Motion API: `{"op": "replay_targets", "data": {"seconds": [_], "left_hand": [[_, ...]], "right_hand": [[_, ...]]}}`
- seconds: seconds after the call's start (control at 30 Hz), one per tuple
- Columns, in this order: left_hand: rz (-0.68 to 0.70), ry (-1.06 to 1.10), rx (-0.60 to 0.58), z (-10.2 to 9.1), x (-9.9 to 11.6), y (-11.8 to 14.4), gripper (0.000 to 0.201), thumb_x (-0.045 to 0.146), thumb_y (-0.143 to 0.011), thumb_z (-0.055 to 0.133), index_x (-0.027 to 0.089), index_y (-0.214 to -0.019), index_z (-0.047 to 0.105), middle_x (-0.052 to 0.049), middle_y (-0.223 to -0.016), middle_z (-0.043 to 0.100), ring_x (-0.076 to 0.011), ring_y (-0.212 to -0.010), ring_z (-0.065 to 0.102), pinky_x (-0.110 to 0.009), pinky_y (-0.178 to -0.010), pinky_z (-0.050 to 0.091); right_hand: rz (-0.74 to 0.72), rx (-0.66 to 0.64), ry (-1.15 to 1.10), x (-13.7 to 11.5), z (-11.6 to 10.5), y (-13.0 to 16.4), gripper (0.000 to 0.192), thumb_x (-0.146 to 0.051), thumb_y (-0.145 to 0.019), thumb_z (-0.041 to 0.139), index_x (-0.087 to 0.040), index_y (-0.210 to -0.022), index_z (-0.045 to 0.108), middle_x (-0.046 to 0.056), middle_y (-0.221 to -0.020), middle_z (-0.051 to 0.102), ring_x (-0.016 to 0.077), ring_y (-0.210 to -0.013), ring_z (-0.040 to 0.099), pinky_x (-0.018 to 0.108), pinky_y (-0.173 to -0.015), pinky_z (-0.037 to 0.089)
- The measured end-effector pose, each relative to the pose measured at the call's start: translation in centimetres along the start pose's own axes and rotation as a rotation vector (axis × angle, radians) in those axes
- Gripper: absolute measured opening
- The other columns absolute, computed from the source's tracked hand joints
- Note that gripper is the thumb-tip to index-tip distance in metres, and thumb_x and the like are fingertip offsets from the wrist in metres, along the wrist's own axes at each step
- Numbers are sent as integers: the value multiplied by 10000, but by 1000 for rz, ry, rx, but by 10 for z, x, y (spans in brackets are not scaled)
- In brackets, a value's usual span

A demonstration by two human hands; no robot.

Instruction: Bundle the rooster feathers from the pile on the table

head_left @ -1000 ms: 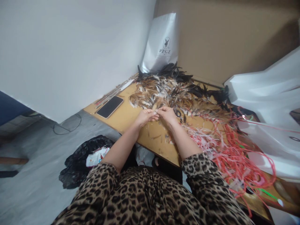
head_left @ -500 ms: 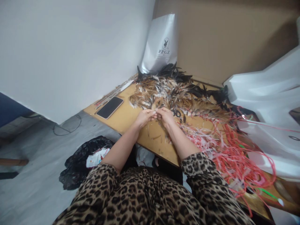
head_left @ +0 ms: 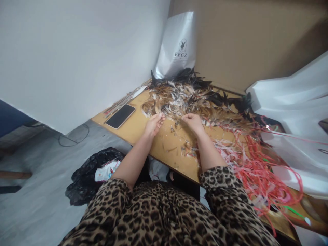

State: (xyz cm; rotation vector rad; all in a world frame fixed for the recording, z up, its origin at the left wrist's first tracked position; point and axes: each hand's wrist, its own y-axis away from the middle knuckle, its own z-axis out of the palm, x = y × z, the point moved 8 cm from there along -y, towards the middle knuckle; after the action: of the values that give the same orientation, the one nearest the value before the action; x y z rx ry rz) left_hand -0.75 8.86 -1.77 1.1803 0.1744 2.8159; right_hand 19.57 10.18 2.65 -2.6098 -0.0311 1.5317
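Note:
A wide pile of brown, white and black feathers covers the back of the wooden table. My left hand is closed in a pinch at the pile's front edge. From its fingertips a tan feather stands up against the pile. To the right, apart from it, my right hand has thumb and forefinger pressed together. Whatever lies between those fingertips is too small to make out. Feather scraps are scattered on the wood below the hands.
A phone lies at the table's left edge. Tangled pink and red plastic strings spread over the right side. A silver bag stands in the back corner. On the floor sits a black plastic bag. White moulded plastic rises at right.
My hands have come apart from where they met. The left has moved slightly left with the tan feather, and the right has moved right, over where the black scissor handles showed.

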Motion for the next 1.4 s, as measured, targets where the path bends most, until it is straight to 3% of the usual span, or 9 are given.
{"op": "replay_targets", "data": {"seconds": [0.33, 0.5, 0.67, 0.77, 0.87, 1.07, 1.23, 1.4], "left_hand": [[55, 170, 56, -12, 8, -6, 54, 138, -796, 556, 140, -796, 610, 7, -697, 628, -17, -583, 572, -98, -507, 407], [71, 166, 44, -11, 8, -5, 47, 151, -792, 565, 142, -804, 610, 4, -710, 634, -20, -591, 576, -101, -510, 407], [50, 114, 62, -11, 5, -4, 44, 162, -783, 580, 147, -805, 615, 7, -727, 633, -18, -586, 568, -111, -515, 398], [52, 107, 61, -11, 5, -4, 47, 163, -781, 582, 144, -805, 617, 3, -731, 635, -21, -592, 569, -115, -518, 397], [51, 120, 50, -10, 5, -5, 53, 158, -786, 572, 139, -804, 618, -2, -725, 636, -24, -595, 571, -114, -516, 395], [28, 119, 47, -11, 3, -6, 56, 161, -785, 574, 150, -810, 623, 5, -724, 635, -21, -594, 570, -113, -513, 396], [31, 95, 31, -8, 2, -4, 57, 154, -780, 577, 135, -814, 618, -17, -759, 649, -46, -667, 605, -138, -606, 452], [13, 74, 2, -3, 0, -1, 53, 154, -783, 573, 135, -804, 617, -26, -787, 658, -64, -714, 624, -164, -668, 474]], "right_hand": [[-190, -9, 537, -34, 21, 7, 213, -314, -708, 546, -215, -851, 669, 32, -869, 676, 165, -766, 588, 256, -688, 412], [-155, -66, 771, -43, 34, -5, 272, -351, -731, 542, -212, -935, 655, 90, -971, 667, 214, -876, 600, 290, -728, 423], [-51, -121, 876, -33, 55, -22, 443, -443, -697, 592, -139, -1017, 640, 182, -1011, 645, 264, -905, 604, 328, -739, 436], [-20, -137, 857, -32, 63, -30, 344, -344, -728, 570, -114, -964, 667, 209, -996, 643, 265, -904, 604, 332, -754, 428], [-37, -155, 820, -39, 62, -32, 235, -270, -713, 562, -136, -857, 692, 165, -895, 667, 221, -819, 604, 287, -713, 417], [-185, -165, 694, -54, 36, -12, 199, -309, -671, 555, -138, -616, 640, 30, -573, 568, 133, -580, 485, 238, -543, 330], [-101, -246, 441, -35, 16, 13, 245, -380, -634, 618, -149, -695, 669, -14, -562, 578, 113, -532, 474, 226, -520, 336], [-85, -75, 236, -35, -15, 14, 292, -347, -633, 636, -137, -831, 680, 31, -669, 648, 119, -557, 518, 241, -564, 390]]}}
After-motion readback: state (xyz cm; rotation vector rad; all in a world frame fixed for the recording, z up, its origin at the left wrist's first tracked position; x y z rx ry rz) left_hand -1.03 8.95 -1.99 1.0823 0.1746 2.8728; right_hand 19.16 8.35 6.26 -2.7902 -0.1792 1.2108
